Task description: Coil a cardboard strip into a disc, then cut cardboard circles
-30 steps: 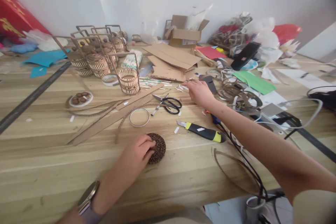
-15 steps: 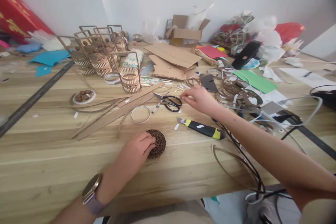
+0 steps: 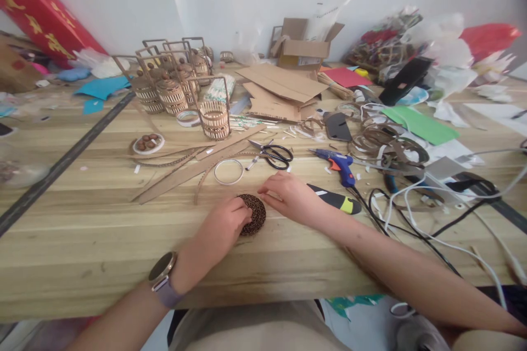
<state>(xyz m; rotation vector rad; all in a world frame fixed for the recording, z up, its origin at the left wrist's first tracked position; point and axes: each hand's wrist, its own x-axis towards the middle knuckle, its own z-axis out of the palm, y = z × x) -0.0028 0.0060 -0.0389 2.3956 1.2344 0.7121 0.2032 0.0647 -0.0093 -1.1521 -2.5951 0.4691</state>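
Note:
A dark brown coiled corrugated-cardboard disc (image 3: 256, 215) lies on the wooden table near the front. My left hand (image 3: 224, 222) has its fingers bent together over the disc's left side, gripping it. My right hand (image 3: 288, 194) hovers just past the disc's upper right edge, thumb and forefinger pinched; anything between the tips is too small to make out. Under the right forearm, a black and yellow utility knife (image 3: 335, 198) is partly covered. Behind the hands are black-handled scissors (image 3: 278, 156), a pale ring (image 3: 229, 171) and a blue glue gun (image 3: 340, 164).
Cardboard strips (image 3: 185, 175) and a white dish of brown balls (image 3: 148, 144) lie to the left. Small slatted baskets (image 3: 214, 119) stand behind. Coiled brown strips (image 3: 374, 145) and tangled white cables (image 3: 405, 197) are on the right, cardboard sheets (image 3: 284, 85) at the back.
My right hand has come back from beside the scissors to the disc, uncovering the glue gun. The left hand stays on the disc. The camera view has shifted.

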